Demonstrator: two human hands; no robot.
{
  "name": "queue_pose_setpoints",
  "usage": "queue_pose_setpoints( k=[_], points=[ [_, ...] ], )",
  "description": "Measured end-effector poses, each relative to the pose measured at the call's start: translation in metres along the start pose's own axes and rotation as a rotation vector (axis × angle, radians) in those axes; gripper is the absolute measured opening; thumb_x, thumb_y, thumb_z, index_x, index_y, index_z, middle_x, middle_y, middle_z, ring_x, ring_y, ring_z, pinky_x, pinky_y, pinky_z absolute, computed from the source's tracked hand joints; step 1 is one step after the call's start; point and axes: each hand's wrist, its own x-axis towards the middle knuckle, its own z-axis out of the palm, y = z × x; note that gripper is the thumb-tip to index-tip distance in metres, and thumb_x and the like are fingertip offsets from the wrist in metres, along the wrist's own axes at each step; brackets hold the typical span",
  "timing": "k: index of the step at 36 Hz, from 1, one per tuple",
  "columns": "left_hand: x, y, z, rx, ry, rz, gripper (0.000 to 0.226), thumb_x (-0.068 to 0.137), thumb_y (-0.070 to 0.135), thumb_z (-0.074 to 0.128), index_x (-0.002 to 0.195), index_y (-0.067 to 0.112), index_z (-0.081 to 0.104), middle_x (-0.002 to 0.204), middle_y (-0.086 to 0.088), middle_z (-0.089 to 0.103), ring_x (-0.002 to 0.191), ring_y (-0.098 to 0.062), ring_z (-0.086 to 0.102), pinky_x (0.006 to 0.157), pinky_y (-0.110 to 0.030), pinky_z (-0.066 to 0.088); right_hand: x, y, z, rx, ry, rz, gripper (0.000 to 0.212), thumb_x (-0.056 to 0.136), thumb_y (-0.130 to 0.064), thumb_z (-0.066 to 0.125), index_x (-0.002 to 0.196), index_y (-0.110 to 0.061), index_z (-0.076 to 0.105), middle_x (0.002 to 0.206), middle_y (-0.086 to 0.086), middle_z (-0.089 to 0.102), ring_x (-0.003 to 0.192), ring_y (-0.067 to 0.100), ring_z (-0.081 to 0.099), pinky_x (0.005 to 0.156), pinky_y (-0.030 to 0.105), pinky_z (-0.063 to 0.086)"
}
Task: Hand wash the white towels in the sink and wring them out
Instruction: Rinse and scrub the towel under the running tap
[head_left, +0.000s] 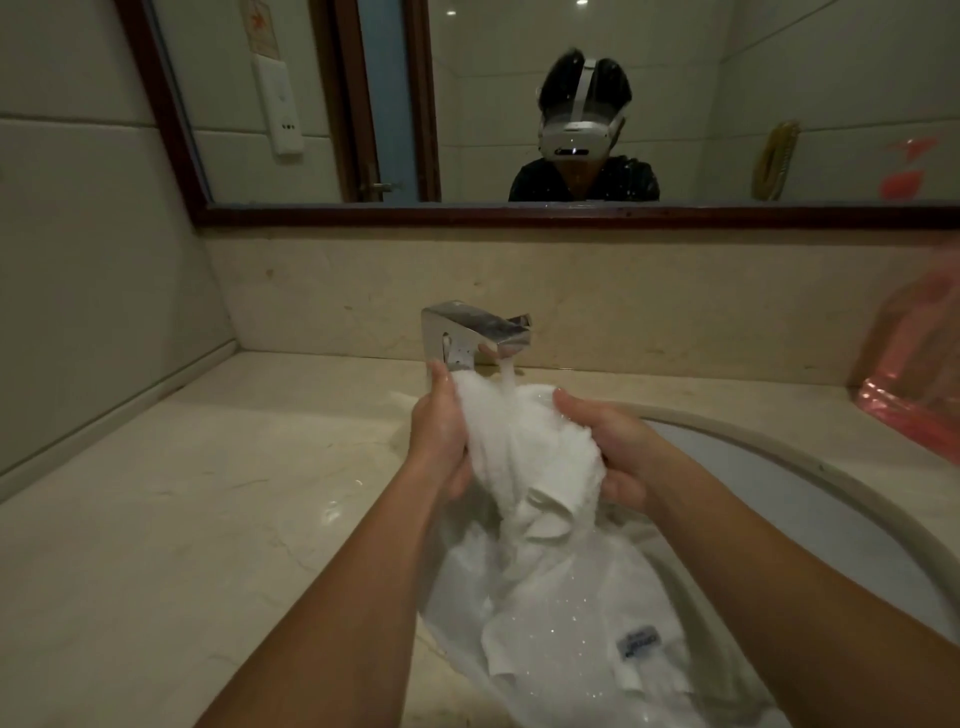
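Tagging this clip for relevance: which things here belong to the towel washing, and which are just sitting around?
In the job: white towel gripped by left hand and right hand under the running faucet; more white cloth in the sink.
Lying about: pink plastic bag on the counter; mirror; wall switch plate.

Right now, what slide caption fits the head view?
Left hand and right hand grip a bunched white towel under water from the chrome faucet, over the white sink.

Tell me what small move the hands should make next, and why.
Probably rub the towel between the left hand and right hand: both grip it bunched under the stream from the faucet, so wringing seems premature.
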Motion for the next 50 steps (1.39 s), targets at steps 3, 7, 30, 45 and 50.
queue_pose_setpoints(
  k=[3, 7, 30, 45, 50],
  points=[
    [0.005, -0.012, 0.005, 0.103, -0.037, 0.033, 0.063, 0.1, 0.071, 0.041, 0.133, 0.023, 0.064, 0.125, -0.014, 0.074, 0.11, -0.033, 0.074, 0.097, -0.056, 0.06, 0.0, 0.003, 0.023, 0.084, 0.017, 0.0, 0.054, 0.109, -0.048, 0.05, 0.128, -0.001, 0.07, 0.123, 0.023, 0.076, 0.114, 0.036, 0.074, 0.105, 0.047, 0.054],
    [-0.006, -0.01, 0.017, 0.265, -0.003, 0.167, 0.056, 0.11, 0.06, 0.028, 0.147, 0.025, 0.053, 0.137, -0.008, 0.064, 0.124, -0.03, 0.063, 0.105, -0.053, 0.053, 0.002, 0.01, 0.047, 0.048, 0.007, -0.026, 0.062, 0.107, -0.061, 0.048, 0.127, -0.009, 0.075, 0.122, 0.022, 0.077, 0.111, 0.036, 0.076, 0.107, 0.049, 0.054],
    [0.009, 0.0, 0.001, 0.143, 0.065, 0.046, 0.056, 0.108, 0.059, 0.047, 0.106, 0.008, 0.07, 0.1, -0.014, 0.08, 0.093, -0.03, 0.077, 0.085, -0.046, 0.064, -0.011, -0.001, -0.013, -0.195, -0.078, -0.059, 0.043, 0.095, -0.013, 0.076, 0.133, 0.003, 0.066, 0.111, 0.021, 0.075, 0.09, 0.029, 0.076, 0.074, 0.04, 0.065],
    [-0.007, -0.016, 0.011, 0.716, -0.342, -0.094, 0.116, 0.073, 0.104, -0.003, 0.143, 0.04, 0.063, 0.151, 0.001, 0.059, 0.141, -0.021, 0.05, 0.118, -0.045, 0.036, -0.013, -0.031, -0.01, 0.259, -0.127, -0.122, 0.057, 0.093, -0.042, 0.059, 0.126, 0.002, 0.067, 0.111, 0.022, 0.075, 0.1, 0.035, 0.076, 0.09, 0.044, 0.063],
    [-0.004, -0.009, 0.01, 0.338, -0.225, -0.137, 0.105, 0.084, 0.095, 0.005, 0.107, 0.024, 0.078, 0.108, -0.01, 0.081, 0.115, -0.032, 0.071, 0.101, -0.046, 0.056, -0.007, -0.027, -0.032, 0.226, 0.025, -0.102, 0.054, 0.106, -0.042, 0.057, 0.138, 0.0, 0.065, 0.123, 0.026, 0.074, 0.109, 0.04, 0.075, 0.098, 0.05, 0.055]
  ],
)
